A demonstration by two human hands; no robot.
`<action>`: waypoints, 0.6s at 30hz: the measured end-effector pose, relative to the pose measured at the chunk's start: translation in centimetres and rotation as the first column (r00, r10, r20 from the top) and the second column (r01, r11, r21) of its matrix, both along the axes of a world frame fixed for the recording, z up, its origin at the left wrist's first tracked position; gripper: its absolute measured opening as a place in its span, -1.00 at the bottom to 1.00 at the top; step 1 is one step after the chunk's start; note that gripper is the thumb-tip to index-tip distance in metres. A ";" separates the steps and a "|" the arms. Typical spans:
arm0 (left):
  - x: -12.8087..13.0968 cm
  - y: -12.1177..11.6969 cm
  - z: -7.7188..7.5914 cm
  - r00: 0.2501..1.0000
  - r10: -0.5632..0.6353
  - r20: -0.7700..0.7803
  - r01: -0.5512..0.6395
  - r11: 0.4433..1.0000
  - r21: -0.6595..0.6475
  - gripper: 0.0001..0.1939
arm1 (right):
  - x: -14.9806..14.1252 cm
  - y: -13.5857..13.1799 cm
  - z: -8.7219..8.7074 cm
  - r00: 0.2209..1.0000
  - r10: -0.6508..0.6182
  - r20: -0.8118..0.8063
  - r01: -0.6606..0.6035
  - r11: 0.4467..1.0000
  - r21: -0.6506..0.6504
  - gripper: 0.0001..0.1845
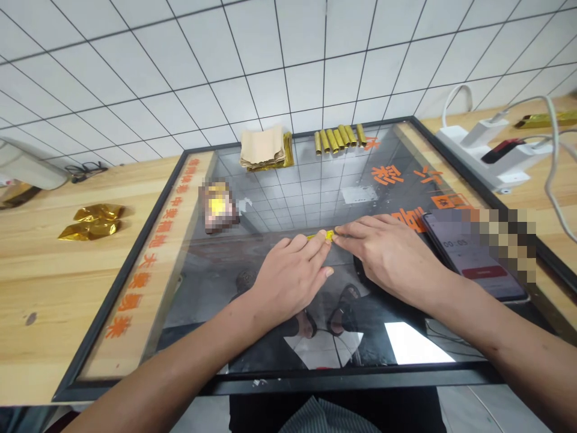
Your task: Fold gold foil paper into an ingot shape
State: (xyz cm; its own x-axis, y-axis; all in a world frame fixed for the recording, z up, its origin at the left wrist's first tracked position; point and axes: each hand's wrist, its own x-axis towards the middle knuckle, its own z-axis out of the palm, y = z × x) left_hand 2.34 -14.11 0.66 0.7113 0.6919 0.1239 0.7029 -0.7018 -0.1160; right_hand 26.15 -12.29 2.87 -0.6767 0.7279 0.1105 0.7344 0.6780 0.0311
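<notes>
A small roll of gold foil paper (329,236) lies on the glass panel, mostly covered by fingers. My left hand (291,270) presses its fingertips on the roll from the left, thumb apart below. From the right, my right hand (383,246) pinches the roll's other end. Beyond them, several finished-looking gold paper tubes (336,140) lie side by side at the glass's far edge. A stack of tan paper sheets with gold foil (264,149) sits to their left.
A phone showing a timer (469,258) lies right of my right hand. A power strip (473,157) with cables stands at the far right. Crumpled gold foil (93,221) rests on the wooden table (40,270) at left. A blurred item (219,207) sits on the glass's left side.
</notes>
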 end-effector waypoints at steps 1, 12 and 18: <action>0.1 0.0 0.0 1.000 -0.002 -0.010 0.002 1.000 0.003 -0.43 | 0.0 0.0 0.0 1.000 -0.003 -0.006 0.003 1.000 0.003 -0.59; 0.2 0.1 0.3 1.000 0.013 -0.001 -0.013 1.000 -0.004 -0.45 | -1.2 -0.9 -0.2 0.986 -0.137 0.099 0.131 0.989 0.061 -0.53; 0.4 0.1 0.5 0.999 0.031 0.017 -0.030 0.999 -0.019 -0.48 | -1.8 -1.0 -0.2 0.984 -0.164 0.073 0.161 0.986 0.041 -0.58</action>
